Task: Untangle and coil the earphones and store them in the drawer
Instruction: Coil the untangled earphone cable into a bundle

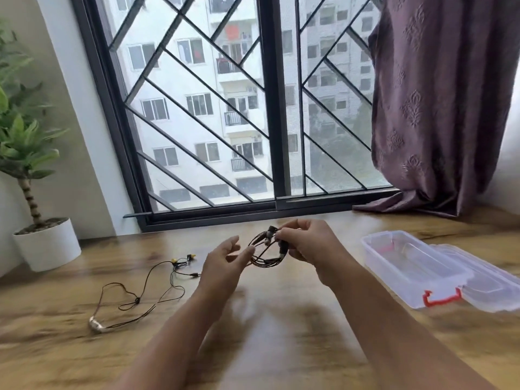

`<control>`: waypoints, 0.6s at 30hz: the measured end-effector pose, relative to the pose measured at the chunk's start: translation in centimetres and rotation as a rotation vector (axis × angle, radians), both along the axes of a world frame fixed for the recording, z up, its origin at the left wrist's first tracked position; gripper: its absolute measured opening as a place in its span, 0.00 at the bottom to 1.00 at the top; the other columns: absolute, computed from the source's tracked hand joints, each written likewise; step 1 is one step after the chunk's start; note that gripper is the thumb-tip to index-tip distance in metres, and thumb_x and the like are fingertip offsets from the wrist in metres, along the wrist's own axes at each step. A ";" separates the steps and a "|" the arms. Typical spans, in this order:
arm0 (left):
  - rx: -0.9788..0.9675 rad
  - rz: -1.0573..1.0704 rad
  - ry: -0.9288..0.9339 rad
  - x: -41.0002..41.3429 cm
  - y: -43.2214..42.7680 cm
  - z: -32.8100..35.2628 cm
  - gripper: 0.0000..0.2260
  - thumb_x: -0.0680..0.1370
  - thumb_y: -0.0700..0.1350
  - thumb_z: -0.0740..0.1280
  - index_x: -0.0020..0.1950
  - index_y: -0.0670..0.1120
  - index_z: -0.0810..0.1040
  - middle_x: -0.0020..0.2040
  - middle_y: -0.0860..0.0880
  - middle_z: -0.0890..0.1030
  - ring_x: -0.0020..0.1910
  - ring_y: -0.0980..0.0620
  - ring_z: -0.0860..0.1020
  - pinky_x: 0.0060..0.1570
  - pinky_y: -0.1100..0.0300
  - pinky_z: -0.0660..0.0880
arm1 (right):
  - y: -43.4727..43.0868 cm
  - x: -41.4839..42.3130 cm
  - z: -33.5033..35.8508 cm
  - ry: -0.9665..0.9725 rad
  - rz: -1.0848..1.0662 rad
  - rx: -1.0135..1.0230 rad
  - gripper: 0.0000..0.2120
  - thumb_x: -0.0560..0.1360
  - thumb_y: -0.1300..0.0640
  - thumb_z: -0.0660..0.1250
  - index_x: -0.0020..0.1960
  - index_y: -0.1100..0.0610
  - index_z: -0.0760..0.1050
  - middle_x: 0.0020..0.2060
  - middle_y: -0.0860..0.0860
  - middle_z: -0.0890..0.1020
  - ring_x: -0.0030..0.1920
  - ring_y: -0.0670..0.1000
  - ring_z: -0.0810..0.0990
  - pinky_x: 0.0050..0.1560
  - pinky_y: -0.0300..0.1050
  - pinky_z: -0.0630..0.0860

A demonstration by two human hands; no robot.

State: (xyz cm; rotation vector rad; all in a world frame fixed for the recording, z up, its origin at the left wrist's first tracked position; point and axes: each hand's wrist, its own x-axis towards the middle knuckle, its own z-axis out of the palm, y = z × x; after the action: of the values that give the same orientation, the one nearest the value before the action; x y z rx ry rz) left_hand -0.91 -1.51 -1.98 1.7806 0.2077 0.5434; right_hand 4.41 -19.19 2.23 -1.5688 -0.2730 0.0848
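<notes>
A coiled pair of dark earphones point(266, 250) hangs in the air above the wooden table point(281, 319), a little in front of the window. My right hand point(306, 243) pinches the top and right side of the coil. My left hand point(225, 261) is at the coil's left edge with fingers spread, its fingertips touching the loops. A second pair of earphones point(140, 294) with yellow earbuds lies loose and uncoiled on the table to the left.
A clear plastic box point(410, 266) with a red latch stands open at the right, its lid point(489, 285) beside it. A potted plant point(46, 243) stands at the far left. A purple curtain point(439, 108) drapes onto the table at the back right.
</notes>
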 end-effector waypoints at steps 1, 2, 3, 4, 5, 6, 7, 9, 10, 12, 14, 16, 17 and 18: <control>-0.083 -0.064 0.034 0.2 0.0 -0.1 0.15 0.77 0.47 0.73 0.63 0.46 0.79 0.53 0.48 0.83 0.51 0.50 0.81 0.52 0.55 0.79 | -0.3 0.0 0.3 0.006 0.002 0.016 0.03 0.72 0.64 0.72 0.45 0.61 0.83 0.31 0.52 0.85 0.32 0.45 0.82 0.33 0.36 0.76; -0.178 -0.133 0.057 0.3 0.0 -0.1 0.13 0.77 0.45 0.72 0.60 0.42 0.81 0.50 0.47 0.84 0.50 0.50 0.81 0.49 0.57 0.79 | -0.6 0.0 0.6 0.008 -0.003 0.029 0.03 0.72 0.64 0.72 0.45 0.60 0.83 0.32 0.53 0.85 0.31 0.45 0.82 0.32 0.35 0.76; -0.271 -0.198 0.068 0.4 -0.2 0.0 0.13 0.77 0.44 0.72 0.58 0.39 0.82 0.47 0.45 0.85 0.47 0.51 0.81 0.45 0.60 0.79 | -0.9 0.1 0.8 0.005 -0.019 0.039 0.03 0.71 0.64 0.72 0.45 0.60 0.83 0.32 0.53 0.85 0.32 0.45 0.82 0.32 0.35 0.76; -0.348 -0.250 0.073 0.7 -0.6 0.3 0.13 0.77 0.42 0.72 0.58 0.36 0.82 0.45 0.44 0.85 0.44 0.52 0.81 0.42 0.63 0.79 | -1.4 0.2 1.1 -0.003 -0.044 0.047 0.03 0.71 0.63 0.72 0.44 0.60 0.83 0.33 0.54 0.85 0.32 0.46 0.82 0.33 0.36 0.77; -0.409 -0.281 0.072 0.9 -1.0 0.8 0.13 0.77 0.40 0.72 0.58 0.34 0.81 0.44 0.42 0.84 0.42 0.52 0.82 0.41 0.64 0.79 | -1.9 0.5 1.3 -0.016 -0.076 0.052 0.03 0.70 0.63 0.72 0.43 0.59 0.84 0.33 0.54 0.85 0.33 0.48 0.82 0.35 0.39 0.78; -0.451 -0.302 0.072 1.3 -1.5 1.4 0.12 0.76 0.39 0.72 0.57 0.34 0.81 0.44 0.41 0.84 0.41 0.52 0.82 0.41 0.64 0.80 | -2.4 0.8 1.6 -0.032 -0.117 0.052 0.03 0.70 0.62 0.72 0.42 0.59 0.84 0.33 0.53 0.86 0.34 0.50 0.82 0.37 0.42 0.79; -0.473 -0.322 0.076 1.8 -2.5 2.2 0.12 0.76 0.38 0.72 0.57 0.33 0.81 0.44 0.40 0.84 0.41 0.51 0.83 0.41 0.65 0.80 | -3.2 1.2 1.8 -0.058 -0.176 0.040 0.04 0.68 0.59 0.72 0.41 0.58 0.84 0.34 0.52 0.86 0.35 0.51 0.83 0.40 0.46 0.80; -0.432 -0.343 0.080 2.8 -4.5 3.8 0.10 0.77 0.36 0.71 0.56 0.33 0.81 0.44 0.40 0.83 0.39 0.52 0.82 0.41 0.66 0.80 | -4.8 1.9 2.4 -0.139 -0.346 -0.063 0.07 0.66 0.53 0.72 0.42 0.54 0.84 0.36 0.50 0.87 0.41 0.53 0.85 0.47 0.51 0.81; -0.381 -0.346 0.077 3.3 -5.8 4.6 0.10 0.77 0.35 0.71 0.56 0.32 0.81 0.43 0.39 0.83 0.38 0.52 0.82 0.40 0.66 0.81 | -5.6 2.1 2.6 -0.192 -0.449 -0.140 0.07 0.67 0.52 0.72 0.43 0.53 0.83 0.38 0.48 0.87 0.44 0.53 0.84 0.49 0.51 0.81; -0.268 -0.354 0.074 4.4 -9.0 6.1 0.09 0.77 0.35 0.71 0.55 0.32 0.82 0.43 0.38 0.82 0.37 0.51 0.80 0.39 0.66 0.81 | -7.8 2.4 3.1 -0.263 -0.637 -0.292 0.07 0.70 0.50 0.72 0.45 0.52 0.82 0.39 0.47 0.85 0.45 0.54 0.82 0.48 0.48 0.78; -0.149 -0.365 0.095 5.5 -12.2 7.0 0.08 0.76 0.35 0.73 0.53 0.32 0.82 0.43 0.37 0.82 0.37 0.49 0.80 0.39 0.65 0.82 | -10.4 2.4 3.3 -0.261 -0.778 -0.418 0.06 0.71 0.50 0.71 0.45 0.52 0.81 0.38 0.49 0.83 0.45 0.58 0.81 0.43 0.46 0.71; -0.033 -0.368 0.122 6.5 -15.2 7.5 0.08 0.74 0.34 0.74 0.52 0.33 0.83 0.43 0.37 0.82 0.36 0.48 0.81 0.42 0.62 0.83 | -12.7 2.6 3.1 -0.207 -0.864 -0.516 0.07 0.71 0.52 0.72 0.46 0.53 0.83 0.40 0.52 0.85 0.47 0.59 0.82 0.42 0.44 0.69; 0.036 -0.363 0.137 7.0 -16.5 7.6 0.08 0.74 0.34 0.75 0.51 0.33 0.84 0.43 0.37 0.83 0.36 0.48 0.81 0.43 0.60 0.83 | -13.7 2.7 2.9 -0.162 -0.881 -0.557 0.08 0.71 0.53 0.72 0.48 0.55 0.84 0.43 0.54 0.86 0.49 0.59 0.83 0.43 0.45 0.70; 0.112 -0.362 0.153 7.4 -17.7 7.7 0.07 0.73 0.34 0.75 0.50 0.33 0.84 0.44 0.36 0.84 0.37 0.48 0.82 0.46 0.56 0.84 | -14.5 2.9 2.7 -0.105 -0.879 -0.601 0.10 0.71 0.54 0.73 0.51 0.56 0.84 0.47 0.56 0.86 0.51 0.60 0.83 0.44 0.45 0.73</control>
State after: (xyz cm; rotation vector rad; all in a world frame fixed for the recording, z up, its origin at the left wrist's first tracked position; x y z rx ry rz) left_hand 6.52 -19.18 5.74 1.9144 -0.0428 0.1626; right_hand 7.30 -33.68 4.94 -2.1635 0.4159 -0.6549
